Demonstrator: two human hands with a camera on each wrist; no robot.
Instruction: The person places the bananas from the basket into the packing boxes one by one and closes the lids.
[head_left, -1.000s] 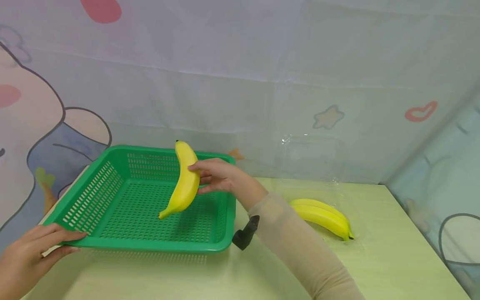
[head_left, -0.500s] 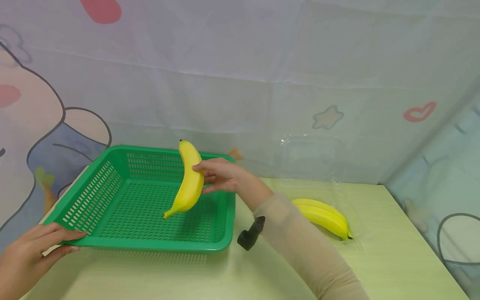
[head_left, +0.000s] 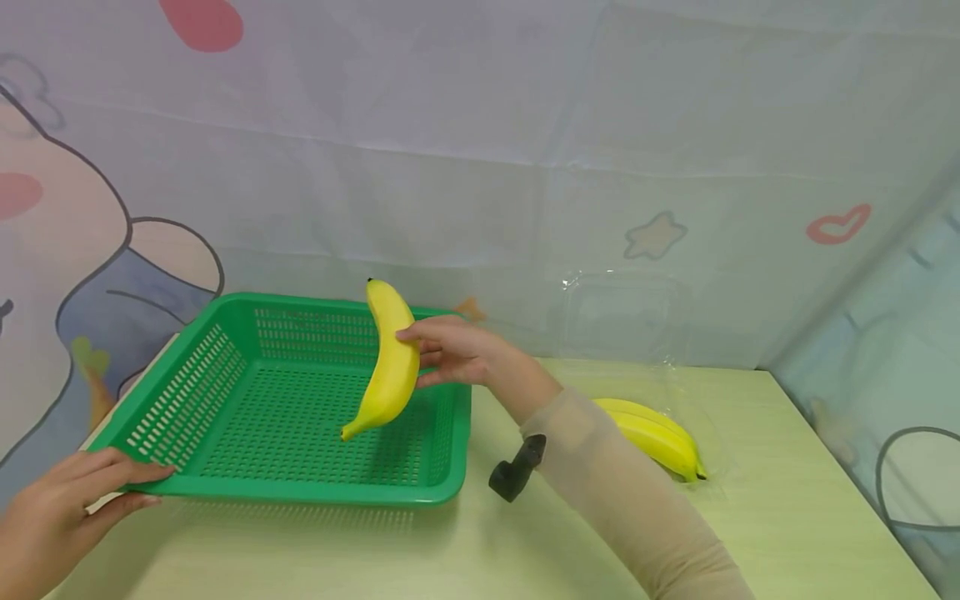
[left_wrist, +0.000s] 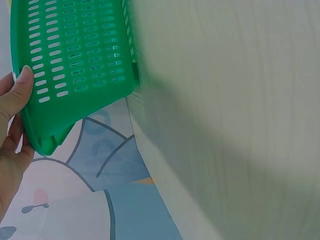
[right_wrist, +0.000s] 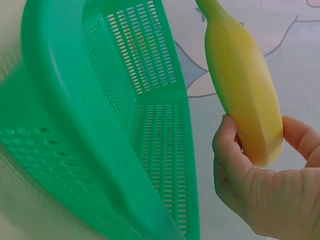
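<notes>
A yellow banana (head_left: 393, 367) is held in the air over the right part of a green plastic basket (head_left: 300, 492). My right hand (head_left: 453, 352) pinches it between thumb and fingers, and its narrow stem points down and to the left. The right wrist view shows the banana (right_wrist: 250, 90) close up, with the fingers curled round its thick end. My left hand (head_left: 71, 508) grips the basket's front left corner. In the left wrist view the thumb (left_wrist: 21, 92) lies on the outside of the basket wall (left_wrist: 75, 55). No fruit shows inside the basket.
Two more bananas (head_left: 660, 437) lie side by side in a clear plastic clamshell box (head_left: 626, 321) with its lid raised, right of the basket. A black camera mount (head_left: 517, 468) sticks out from my right wrist. A printed cloth (head_left: 450, 167) hangs behind the table (head_left: 525, 550).
My right hand has drifted a little to the right with the banana, still above the basket. The left hand and the basket have stayed put.
</notes>
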